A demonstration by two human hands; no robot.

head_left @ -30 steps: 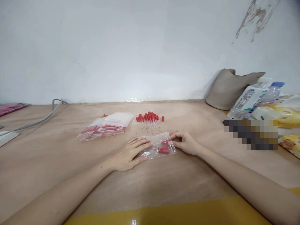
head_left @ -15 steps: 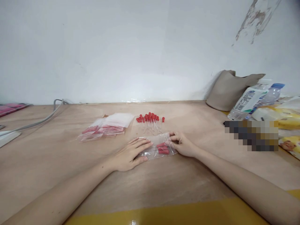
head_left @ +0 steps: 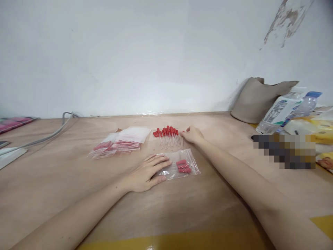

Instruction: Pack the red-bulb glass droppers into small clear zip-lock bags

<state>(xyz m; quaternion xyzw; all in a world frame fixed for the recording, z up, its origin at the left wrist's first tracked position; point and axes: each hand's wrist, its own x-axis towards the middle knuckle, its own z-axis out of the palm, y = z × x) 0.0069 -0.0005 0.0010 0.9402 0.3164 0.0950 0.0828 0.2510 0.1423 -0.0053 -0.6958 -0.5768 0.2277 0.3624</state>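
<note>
A clear zip bag (head_left: 173, 171) lies flat on the table, with several red-bulbed droppers (head_left: 184, 167) inside it. My left hand (head_left: 148, 173) rests on the bag's left part, palm down and fingers spread. Beyond the bag is a row of loose droppers (head_left: 168, 133), red bulbs toward the wall and thin clear tubes toward me. At the right end of that row my right hand (head_left: 193, 135) pinches a single dropper (head_left: 183, 132) by its red bulb. The fingers hide part of that bulb.
Filled bags of droppers (head_left: 104, 149) and a stack of zip bags (head_left: 132, 136) lie left of the row. A grey cable (head_left: 52, 132) crosses the far left. On the right stand a grey-brown container (head_left: 255, 100), plastic bottles (head_left: 279, 113) and yellow packets (head_left: 321, 130).
My right hand has let go of the bag's right edge, moved up and away to the loose droppers, and closed on the rightmost one. My left hand stays on the bag.
</note>
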